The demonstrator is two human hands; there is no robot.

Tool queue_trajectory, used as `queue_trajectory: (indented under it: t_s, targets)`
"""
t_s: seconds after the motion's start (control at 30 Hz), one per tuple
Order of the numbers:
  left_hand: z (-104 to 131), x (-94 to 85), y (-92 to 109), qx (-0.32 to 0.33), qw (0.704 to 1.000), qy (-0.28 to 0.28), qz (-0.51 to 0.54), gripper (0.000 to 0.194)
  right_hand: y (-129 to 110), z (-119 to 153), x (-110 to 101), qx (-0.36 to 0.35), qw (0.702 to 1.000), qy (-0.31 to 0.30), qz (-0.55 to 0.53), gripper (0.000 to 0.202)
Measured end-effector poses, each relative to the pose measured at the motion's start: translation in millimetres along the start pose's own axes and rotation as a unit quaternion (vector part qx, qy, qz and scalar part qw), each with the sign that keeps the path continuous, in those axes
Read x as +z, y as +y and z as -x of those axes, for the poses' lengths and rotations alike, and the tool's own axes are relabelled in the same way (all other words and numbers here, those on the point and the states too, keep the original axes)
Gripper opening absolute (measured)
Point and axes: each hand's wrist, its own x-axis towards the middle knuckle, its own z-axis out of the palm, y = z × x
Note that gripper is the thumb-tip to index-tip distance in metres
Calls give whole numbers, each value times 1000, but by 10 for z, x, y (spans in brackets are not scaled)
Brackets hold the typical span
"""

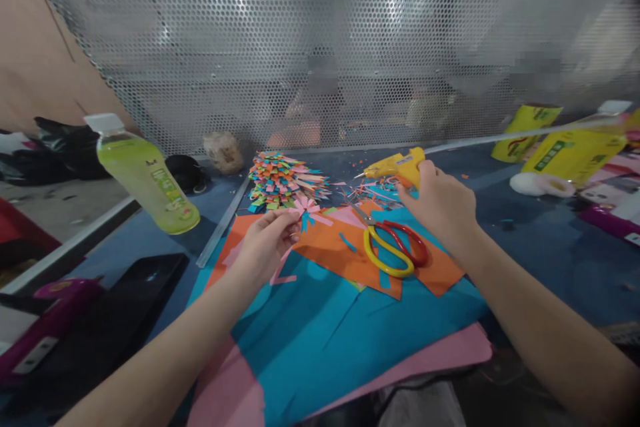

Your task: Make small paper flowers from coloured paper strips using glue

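Observation:
My left hand (267,240) pinches a pink fringed paper piece (304,204) whose strips spread out like a flower. My right hand (445,203) is wrapped round the handle of a yellow hot glue gun (393,165), its nozzle pointing left. Just behind the pink piece stands a mound of multicoloured fringed paper (277,180). Scissors (393,250) with one red and one yellow handle lie on orange paper (333,247) between my hands. Beneath is a large blue sheet (320,340), with pink sheet (430,357) showing below it.
A green drink bottle (147,177) leans at left beside a clear glue stick (223,227) and a dark phone (150,287). Paper scraps (383,193) lie under the glue gun. Yellow packages (575,153) and a white roll (543,184) sit at right. A perforated metal panel (320,33) closes the back.

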Motion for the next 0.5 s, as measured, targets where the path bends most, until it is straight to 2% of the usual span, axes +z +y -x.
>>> queue_trajectory:
  t_s: [0.13,0.2,0.3,0.4,0.43,0.5]
  targets:
    - [16,34,-3,-20,1000,2,-2,16,81,-91,153,101,980,-171,6,46]
    - [17,37,-10,-26,1000,2,-3,17,108,-119,261,119,968,-219,-6,45]
    - [13,19,-24,-37,999,-11,-9,18,110,-122,384,142,961,-238,-13,49]
    - [21,1,-30,-42,998,-48,-5,16,81,-92,399,130,959,-251,-17,52]
    - [30,3,-29,-43,997,-61,-1,15,67,-80,379,123,963,-241,-12,52]
    - [56,18,-22,-50,996,-74,7,14,29,-55,314,84,979,-183,-13,51]
